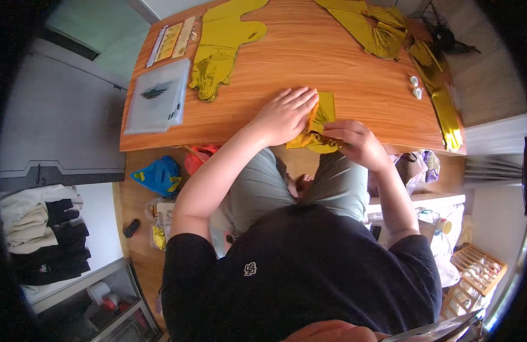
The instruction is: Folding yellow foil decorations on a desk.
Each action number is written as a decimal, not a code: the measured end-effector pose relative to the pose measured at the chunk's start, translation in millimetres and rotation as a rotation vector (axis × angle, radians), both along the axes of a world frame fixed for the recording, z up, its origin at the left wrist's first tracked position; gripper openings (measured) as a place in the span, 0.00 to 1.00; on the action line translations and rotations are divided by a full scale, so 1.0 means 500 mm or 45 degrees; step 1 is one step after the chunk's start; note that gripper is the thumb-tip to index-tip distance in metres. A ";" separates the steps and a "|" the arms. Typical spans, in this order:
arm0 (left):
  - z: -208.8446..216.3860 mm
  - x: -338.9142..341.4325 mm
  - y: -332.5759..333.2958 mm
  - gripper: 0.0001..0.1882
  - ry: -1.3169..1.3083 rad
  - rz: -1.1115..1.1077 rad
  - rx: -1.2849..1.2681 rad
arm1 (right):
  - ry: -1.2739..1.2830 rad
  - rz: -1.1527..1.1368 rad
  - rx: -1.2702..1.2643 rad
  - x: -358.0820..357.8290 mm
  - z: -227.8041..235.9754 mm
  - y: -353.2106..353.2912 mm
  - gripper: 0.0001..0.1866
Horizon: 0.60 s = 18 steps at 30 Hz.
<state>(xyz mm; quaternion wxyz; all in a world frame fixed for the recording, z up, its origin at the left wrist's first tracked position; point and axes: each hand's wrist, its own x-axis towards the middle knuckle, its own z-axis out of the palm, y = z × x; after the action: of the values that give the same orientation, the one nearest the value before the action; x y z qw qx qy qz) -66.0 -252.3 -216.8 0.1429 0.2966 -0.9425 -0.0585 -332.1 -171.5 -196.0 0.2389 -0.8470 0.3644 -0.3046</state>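
A folded gold foil balloon [323, 111] lies at the near edge of the wooden table [332, 62]. My left hand [283, 117] lies flat on its left part, fingers spread and pressing it down. My right hand [354, 139] pinches the crumpled lower end of the same foil at the table edge. Part of the foil is hidden under both hands.
More gold foil balloons lie at the far left [220, 48], the far right [374, 25] and along the right edge [443, 97]. A clear plastic packet [158, 97] and packaged strips [172, 41] sit at the left. Two small white pieces [415, 86] lie right. Bags [158, 174] sit on the floor.
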 end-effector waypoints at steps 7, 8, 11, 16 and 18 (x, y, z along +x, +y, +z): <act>0.008 -0.003 -0.058 0.30 -0.065 -0.129 0.048 | 0.226 0.025 -0.370 0.008 0.006 -0.035 0.18; 0.008 -0.006 -0.067 0.31 -0.073 -0.168 0.042 | 0.212 0.037 -0.396 0.010 0.007 -0.038 0.16; 0.006 -0.009 -0.078 0.31 -0.102 -0.223 0.008 | 0.154 0.102 -0.237 0.015 0.010 -0.043 0.12; 0.006 -0.009 -0.071 0.31 -0.097 -0.207 -0.003 | 0.066 -0.060 -0.163 0.025 -0.004 -0.043 0.09; 0.006 -0.008 -0.069 0.30 -0.083 -0.199 0.002 | 0.008 -0.132 -0.109 0.036 -0.006 -0.045 0.09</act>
<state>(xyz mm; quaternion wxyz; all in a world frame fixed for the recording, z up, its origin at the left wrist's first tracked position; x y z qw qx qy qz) -69.8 -286.7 -213.7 0.1068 0.2239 -0.9669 -0.0603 -314.2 -194.2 -198.8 0.1851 -0.8373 0.3953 -0.3292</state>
